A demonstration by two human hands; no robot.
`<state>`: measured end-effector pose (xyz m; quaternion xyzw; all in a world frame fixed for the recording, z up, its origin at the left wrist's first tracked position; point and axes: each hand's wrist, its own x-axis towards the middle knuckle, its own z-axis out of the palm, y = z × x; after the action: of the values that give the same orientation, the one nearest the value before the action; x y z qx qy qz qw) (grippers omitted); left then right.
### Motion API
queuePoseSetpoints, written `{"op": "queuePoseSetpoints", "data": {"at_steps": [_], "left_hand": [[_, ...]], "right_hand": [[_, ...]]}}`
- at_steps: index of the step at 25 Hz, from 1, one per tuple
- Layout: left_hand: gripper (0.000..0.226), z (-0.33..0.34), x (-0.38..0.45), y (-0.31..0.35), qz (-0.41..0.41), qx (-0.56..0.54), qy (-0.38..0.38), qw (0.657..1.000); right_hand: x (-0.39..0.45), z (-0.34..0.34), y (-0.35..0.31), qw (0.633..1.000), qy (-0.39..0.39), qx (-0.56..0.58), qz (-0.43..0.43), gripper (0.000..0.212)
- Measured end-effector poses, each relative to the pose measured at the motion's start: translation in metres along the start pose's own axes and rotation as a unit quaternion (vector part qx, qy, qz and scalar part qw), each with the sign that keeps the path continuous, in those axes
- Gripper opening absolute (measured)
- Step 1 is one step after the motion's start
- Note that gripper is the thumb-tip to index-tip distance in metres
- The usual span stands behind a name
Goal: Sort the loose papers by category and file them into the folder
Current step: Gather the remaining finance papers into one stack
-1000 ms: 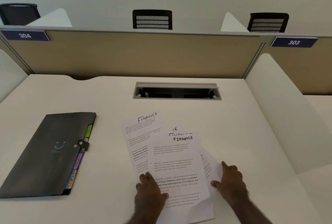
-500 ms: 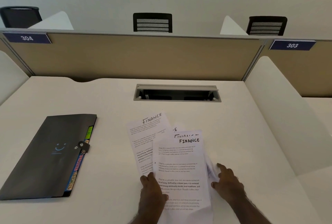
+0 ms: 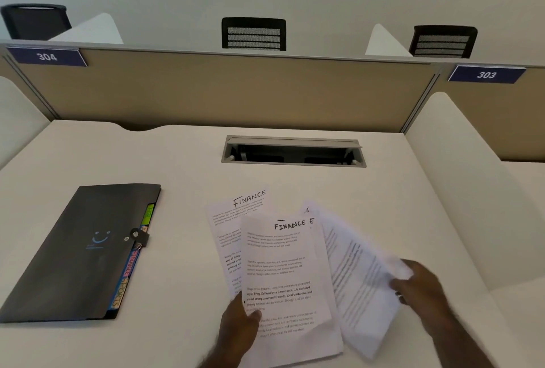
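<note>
The right hand (image 3: pixel 420 285) pinches the near right edge of a blurred sheet (image 3: pixel 358 273), thumb on top and fingers curled behind; a dark ring shows on one finger. The sheet is thin white paper with printed lines too smeared to read, tilted to the right and fanned away from the others. The left hand (image 3: pixel 239 326) grips the lower left edge of the top page (image 3: pixel 287 279), thumb pressed on its face, the other fingers hidden beneath. That page is flat white paper with small paragraphs of print, some in bold, and "FINANCE" handwritten in black capitals across its head; a stray "E" peeks out just beside it from a sheet underneath. Behind and to the left lies a back page (image 3: pixel 236 214), partly covered, also headed "FINANCE" by hand.

Well apart to the left rests the folder (image 3: pixel 73 252), a dark matte rectangle closed with a small strap and snap, a pale smiling face printed on its cover. Coloured tabs stick out along its right edge; one reads "SPORTS", the others are too small to tell.

All sits on a smooth cream desk (image 3: pixel 182 167), with open surface between folder and papers. A grey cable slot (image 3: pixel 293 151) is set in the desk farther back. A tan partition (image 3: pixel 236 90) rises behind, bearing blue plates "304" (image 3: pixel 47 57) and "303" (image 3: pixel 486 74). Black mesh chair backs (image 3: pixel 253 34) show above it.
</note>
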<state>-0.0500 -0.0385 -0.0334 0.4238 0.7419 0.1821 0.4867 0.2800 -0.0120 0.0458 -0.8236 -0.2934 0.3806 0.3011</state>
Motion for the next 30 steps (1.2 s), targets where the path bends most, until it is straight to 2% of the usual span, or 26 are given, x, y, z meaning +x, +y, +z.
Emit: {"op": "queuePoseSetpoints", "data": {"at_steps": [2, 5, 8, 11, 12, 13, 15, 17, 19, 23, 26, 28, 29, 30], "left_hand": [[0.044, -0.001, 0.001, -0.001, 0.004, -0.018, -0.005, 1.0], [0.037, -0.005, 0.003, 0.001, -0.011, -0.066, -0.006, 0.998], [0.036, -0.012, 0.005, 0.002, -0.03, -0.126, -0.017, 0.991], [0.036, -0.012, 0.005, 0.005, -0.033, -0.18, -0.055, 0.982], [0.036, -0.011, 0.003, 0.008, -0.034, -0.203, -0.071, 0.976], [0.036, -0.01, 0.002, 0.011, -0.037, -0.224, -0.087, 0.97], [0.031, -0.007, 0.0, 0.016, -0.049, -0.284, -0.121, 0.95], [0.026, -0.006, -0.005, 0.025, -0.076, -0.356, -0.162, 0.917], [0.027, -0.007, -0.011, 0.035, -0.077, -0.369, -0.193, 0.906], [0.037, -0.004, -0.02, 0.045, -0.036, -0.305, -0.211, 0.928], [0.032, -0.007, -0.013, 0.043, -0.123, -0.403, -0.185, 0.888], [0.031, -0.011, -0.01, 0.042, -0.123, -0.418, -0.198, 0.878], [0.028, -0.011, -0.01, 0.041, -0.104, -0.398, -0.203, 0.889], [0.034, -0.011, -0.009, 0.04, -0.082, -0.364, -0.212, 0.903]], "right_hand": [[-0.001, -0.032, -0.008, 0.999, 0.038, 0.024, -0.024, 0.032], [-0.001, -0.08, -0.015, 0.989, 0.068, 0.129, -0.026, 0.029], [-0.006, -0.103, -0.018, 0.964, 0.027, 0.266, -0.011, 0.038], [-0.023, -0.087, -0.018, 0.938, -0.018, 0.346, 0.027, 0.056], [-0.029, -0.073, -0.015, 0.934, -0.039, 0.352, 0.048, 0.054], [-0.035, -0.054, -0.008, 0.932, -0.062, 0.349, 0.069, 0.044], [-0.049, -0.012, 0.008, 0.933, -0.095, 0.326, 0.122, 0.025], [-0.062, 0.026, 0.024, 0.935, -0.11, 0.294, 0.164, 0.024], [-0.075, 0.049, 0.035, 0.945, -0.115, 0.249, 0.177, 0.02], [-0.086, 0.052, 0.037, 0.976, -0.166, 0.086, 0.114, 0.016], [-0.078, 0.037, 0.031, 0.982, -0.179, 0.001, 0.064, 0.017], [-0.074, 0.029, 0.027, 0.976, -0.209, -0.044, 0.048, 0.02], [-0.073, 0.027, 0.027, 0.969, -0.235, -0.065, 0.043, 0.022], [-0.072, 0.028, 0.027, 0.961, -0.259, -0.083, 0.043, 0.023]]}}
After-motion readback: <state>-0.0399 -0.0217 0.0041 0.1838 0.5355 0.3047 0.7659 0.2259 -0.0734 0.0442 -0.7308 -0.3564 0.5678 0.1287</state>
